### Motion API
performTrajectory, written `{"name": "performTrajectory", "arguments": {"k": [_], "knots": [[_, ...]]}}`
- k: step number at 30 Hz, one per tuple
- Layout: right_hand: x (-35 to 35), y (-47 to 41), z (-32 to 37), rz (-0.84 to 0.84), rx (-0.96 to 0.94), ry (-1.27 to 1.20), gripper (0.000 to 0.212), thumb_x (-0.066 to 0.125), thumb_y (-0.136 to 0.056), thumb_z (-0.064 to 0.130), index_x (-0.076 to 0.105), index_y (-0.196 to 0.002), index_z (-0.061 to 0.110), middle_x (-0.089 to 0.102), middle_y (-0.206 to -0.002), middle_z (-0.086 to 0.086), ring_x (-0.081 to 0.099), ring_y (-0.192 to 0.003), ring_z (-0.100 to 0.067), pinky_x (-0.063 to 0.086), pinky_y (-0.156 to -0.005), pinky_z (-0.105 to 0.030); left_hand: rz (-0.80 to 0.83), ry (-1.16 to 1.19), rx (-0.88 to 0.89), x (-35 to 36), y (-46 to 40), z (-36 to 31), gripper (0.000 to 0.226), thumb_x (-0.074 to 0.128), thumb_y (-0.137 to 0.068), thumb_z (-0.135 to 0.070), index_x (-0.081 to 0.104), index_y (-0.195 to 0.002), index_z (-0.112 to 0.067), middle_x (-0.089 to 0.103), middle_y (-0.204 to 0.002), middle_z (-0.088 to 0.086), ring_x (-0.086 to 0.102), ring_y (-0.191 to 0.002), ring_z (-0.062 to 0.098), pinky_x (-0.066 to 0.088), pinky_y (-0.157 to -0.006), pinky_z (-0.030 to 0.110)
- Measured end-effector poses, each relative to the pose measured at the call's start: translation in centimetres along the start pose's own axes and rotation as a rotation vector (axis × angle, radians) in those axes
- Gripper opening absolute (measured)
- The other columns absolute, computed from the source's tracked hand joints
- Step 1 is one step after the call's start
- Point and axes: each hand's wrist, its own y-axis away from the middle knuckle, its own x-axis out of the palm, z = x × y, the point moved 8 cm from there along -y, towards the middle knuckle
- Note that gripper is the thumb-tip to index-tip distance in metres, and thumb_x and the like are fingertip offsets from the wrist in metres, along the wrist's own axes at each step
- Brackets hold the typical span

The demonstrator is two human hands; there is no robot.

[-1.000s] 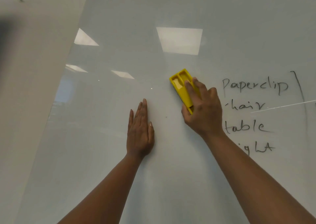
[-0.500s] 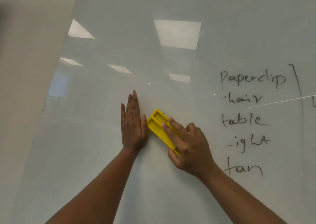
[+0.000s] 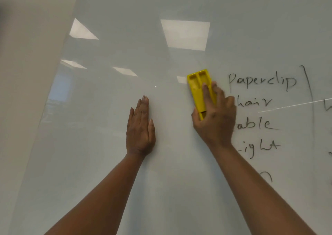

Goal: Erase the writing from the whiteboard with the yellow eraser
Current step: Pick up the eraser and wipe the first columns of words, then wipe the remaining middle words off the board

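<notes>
Whiteboard (image 3: pixel 179 163) writing is partly dealt with, as far as I can judge: the wide stretch of board under and between the two hands shows no marks, while a column of words sits at the right. The yellow eraser (image 3: pixel 198 91) lies flat on the board, long axis nearly upright, just left of that column, its upper end level with "Paperclip" (image 3: pixel 262 81). The right hand (image 3: pixel 214 121) has closed around its lower half, one finger laid along its back and the thumb on its left edge, pressing it to the surface. The left hand (image 3: pixel 141 127) holds nothing; it lies spread flat on the board, fingers together and pointing up, well apart from the eraser, seemingly as a brace.

The step in hand looks like a wiping pass at the left margin of the word list. The next move calls for carrying the eraser rightward over the words with firm, even pressure, then working down the column.

Count: one eraser, two hands, one board. Five words show in the column: "Paperclip", "hair" (image 3: pixel 254 103), "able" (image 3: pixel 255 124), "ight" (image 3: pixel 260 147), and a curved fragment (image 3: pixel 265 176) below; the hand and forearm hide some first letters. A long vertical stroke (image 3: pixel 309 94) stands right of the column, with further marks cut off at the frame edge.
</notes>
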Motion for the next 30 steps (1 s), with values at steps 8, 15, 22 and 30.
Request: {"name": "performTrajectory", "arguments": {"k": [8,15,22,30], "knots": [[1.7,2.0,3.2,0.152,-0.314,-0.102,0.065,0.075,-0.066,0.024,0.056,-0.127,0.013,0.058,-0.130,-0.011,0.054,-0.069,-0.031,0.042,-0.059,-0.031,0.025,-0.100,-0.015,-0.3,-0.2,-0.7,0.057,0.037,-0.081,-0.009,0.040,-0.137,0.001,0.038,-0.144,0.021,0.032,-0.135,0.031,0.022,-0.112,0.047],[0.1,-1.7,0.0,0.158,-0.251,-0.058,0.057,0.072,-0.070,0.019,0.057,-0.126,0.022,0.053,-0.135,-0.009,0.054,-0.075,-0.035,0.043,-0.063,-0.035,0.027,-0.187,0.030,0.5,-2.1,-4.0,0.056,0.038,-0.081,-0.009,0.040,-0.136,0.002,0.042,-0.141,0.022,0.037,-0.132,0.037,0.020,-0.110,0.051],[-2.9,-5.0,-7.4,0.044,-0.074,0.067,0.058,0.062,-0.082,0.018,0.043,-0.137,0.018,0.040,-0.145,-0.013,0.048,-0.086,-0.039,0.041,-0.075,-0.039,0.136,-0.145,0.129,4.0,-4.0,-8.3,0.062,0.019,-0.087,-0.027,0.022,-0.144,-0.005,0.024,-0.152,0.011,0.014,-0.141,0.021,0.005,-0.116,0.044],[-7.4,-5.2,-18.2,-0.099,0.201,0.175,0.055,0.052,-0.089,0.025,0.037,-0.141,0.016,0.030,-0.149,-0.017,0.042,-0.112,-0.043,0.033,-0.088,-0.039,0.124,-0.143,0.130,4.6,-3.9,-8.2,0.060,0.018,-0.088,-0.027,0.022,-0.145,-0.007,0.022,-0.153,0.007,0.009,-0.141,0.017,0.004,-0.117,0.042]]}}
